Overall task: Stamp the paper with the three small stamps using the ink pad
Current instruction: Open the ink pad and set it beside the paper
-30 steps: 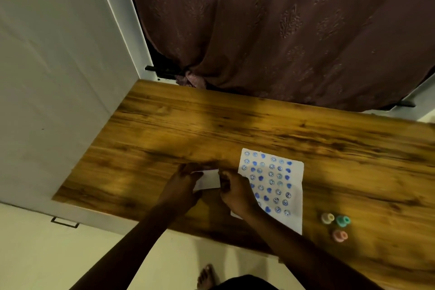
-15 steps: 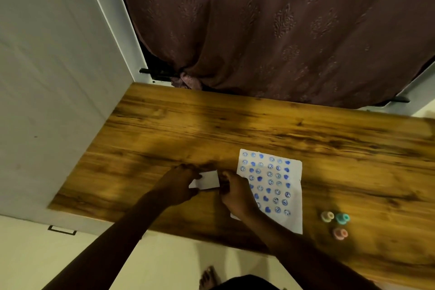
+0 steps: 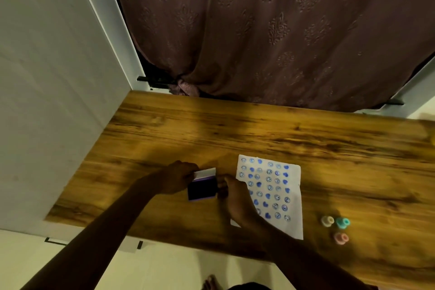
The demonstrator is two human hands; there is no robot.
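Note:
A white paper [image 3: 292, 186] covered with rows of blue stamp marks lies on the wooden table [image 3: 259, 134]. Left of it sits the ink pad [image 3: 202, 189], its dark blue pad exposed and its white lid [image 3: 205, 173] tilted up at the far side. My left hand [image 3: 177, 178] grips the lid's left end. My right hand [image 3: 234, 198] holds the pad's right edge and covers the paper's lower left corner. Three small stamps lie right of the paper: a cream stamp [image 3: 327, 220], a teal stamp [image 3: 342, 222] and a pink stamp [image 3: 341, 238].
A brown patterned curtain [image 3: 270, 30] hangs behind the table's far edge. A white wall panel [image 3: 54, 77] borders the table on the left. The near table edge runs just below my forearms, with pale floor and a bare foot [image 3: 211, 282] beneath.
The ink pad was closed, showing only its white lid. Now the lid is lifted at the far side and the dark blue pad is uncovered. The stamps and paper have not moved.

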